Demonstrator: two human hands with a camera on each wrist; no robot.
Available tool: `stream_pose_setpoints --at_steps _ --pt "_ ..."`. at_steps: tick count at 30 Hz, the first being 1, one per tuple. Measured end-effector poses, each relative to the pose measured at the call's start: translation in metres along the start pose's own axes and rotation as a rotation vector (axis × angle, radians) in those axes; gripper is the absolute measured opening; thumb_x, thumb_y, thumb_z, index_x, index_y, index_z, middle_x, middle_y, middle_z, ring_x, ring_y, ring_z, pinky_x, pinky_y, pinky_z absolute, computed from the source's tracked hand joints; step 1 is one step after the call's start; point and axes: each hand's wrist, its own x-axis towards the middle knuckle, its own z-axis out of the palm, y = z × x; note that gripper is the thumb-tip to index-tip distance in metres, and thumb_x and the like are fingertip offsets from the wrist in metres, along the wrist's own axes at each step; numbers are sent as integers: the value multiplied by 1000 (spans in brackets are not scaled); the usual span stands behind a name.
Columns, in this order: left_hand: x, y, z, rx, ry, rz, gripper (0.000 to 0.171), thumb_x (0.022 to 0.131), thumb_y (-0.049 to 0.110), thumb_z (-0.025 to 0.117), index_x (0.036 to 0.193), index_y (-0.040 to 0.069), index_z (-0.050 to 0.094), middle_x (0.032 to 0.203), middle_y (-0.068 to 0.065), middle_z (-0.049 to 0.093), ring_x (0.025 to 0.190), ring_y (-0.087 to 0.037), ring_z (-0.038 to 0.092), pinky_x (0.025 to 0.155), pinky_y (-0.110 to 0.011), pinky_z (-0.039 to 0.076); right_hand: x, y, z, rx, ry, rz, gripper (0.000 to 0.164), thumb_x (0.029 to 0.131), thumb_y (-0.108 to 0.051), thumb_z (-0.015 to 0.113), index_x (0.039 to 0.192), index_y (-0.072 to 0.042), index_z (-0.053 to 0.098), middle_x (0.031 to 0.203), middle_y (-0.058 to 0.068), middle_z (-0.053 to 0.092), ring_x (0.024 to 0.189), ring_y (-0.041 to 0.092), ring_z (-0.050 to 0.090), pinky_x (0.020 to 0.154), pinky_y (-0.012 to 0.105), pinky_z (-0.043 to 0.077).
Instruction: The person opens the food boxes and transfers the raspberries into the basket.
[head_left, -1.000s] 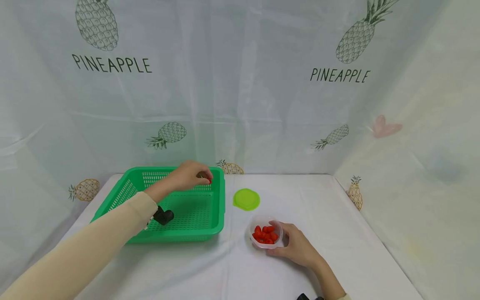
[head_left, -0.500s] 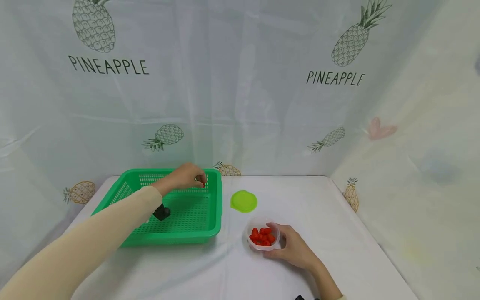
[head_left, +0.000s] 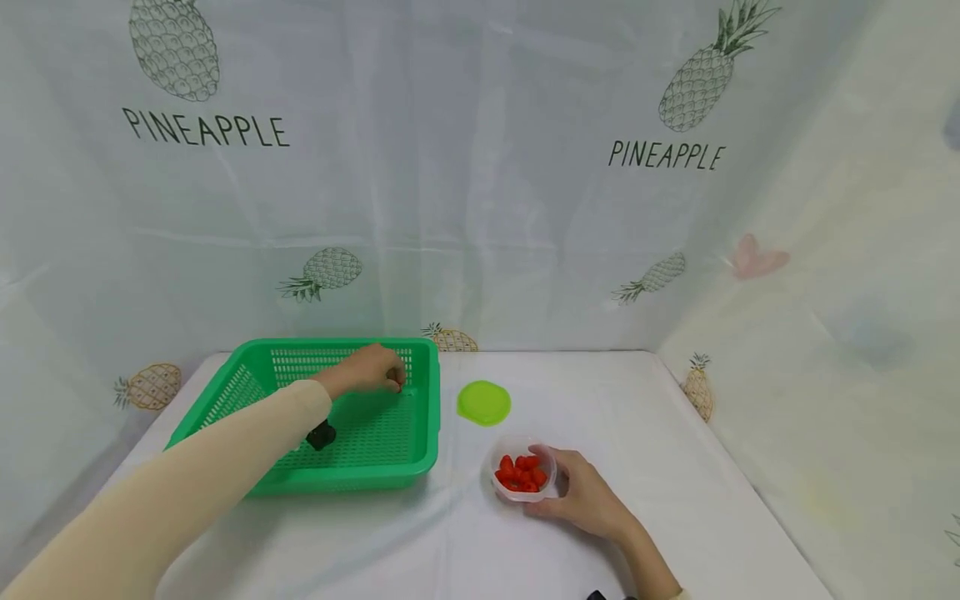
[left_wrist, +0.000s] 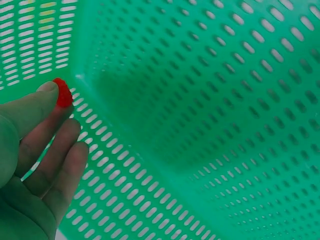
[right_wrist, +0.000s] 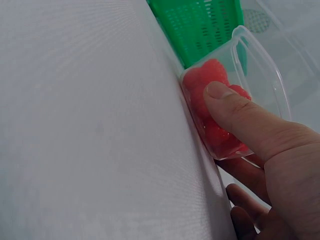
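My left hand (head_left: 372, 369) is inside the green basket (head_left: 437, 417), near its back right corner. Between thumb and forefinger it pinches a raspberry (left_wrist: 63, 94), seen best in the left wrist view; the other fingers are loosely bent. My right hand (head_left: 588, 496) grips a small clear plastic container (head_left: 517, 497) standing on the table, thumb on the near side. Several raspberries (right_wrist: 211, 102) lie in that container. The basket's floor and perforated walls show in the left wrist view.
A flat lime-green lid (head_left: 483, 402) lies on the white-covered table (head_left: 600, 408), behind the container and right of the basket. Behind the table hangs a pale curtain (head_left: 450, 167) printed with pineapples.
My left hand has moved down and slightly left, deeper into the basket, with the raspberry still pinched. The right hand keeps its hold on the container. The head view has shifted slightly.
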Motion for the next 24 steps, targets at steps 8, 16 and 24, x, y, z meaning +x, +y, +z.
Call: stream_pose_setpoints --at_steps 8,16,24 --pt "0 -1 10 4 -24 -11 7 98 10 76 104 7 79 95 0 75 88 -16 69 83 -39 60 -1 -2 0 -6 -1 -5 80 78 -48 94 146 -19 63 141 -5 63 134 25 53 113 56 46" --pt "-1 3 15 -10 -43 -6 6 99 11 76 103 8 79 93 1 75 87 -16 68 83 -39 60 -1 -1 0 -25 9 7 82 77 -50 94 147 -22 63 139 -6 64 132 22 53 111 53 48" --pt "2 2 21 10 -32 -29 4 98 12 77 99 8 79 91 2 74 86 -16 68 82 -40 60 0 0 2 -10 8 -10 82 77 -49 95 146 -20 63 141 -6 64 132 23 54 113 53 47"
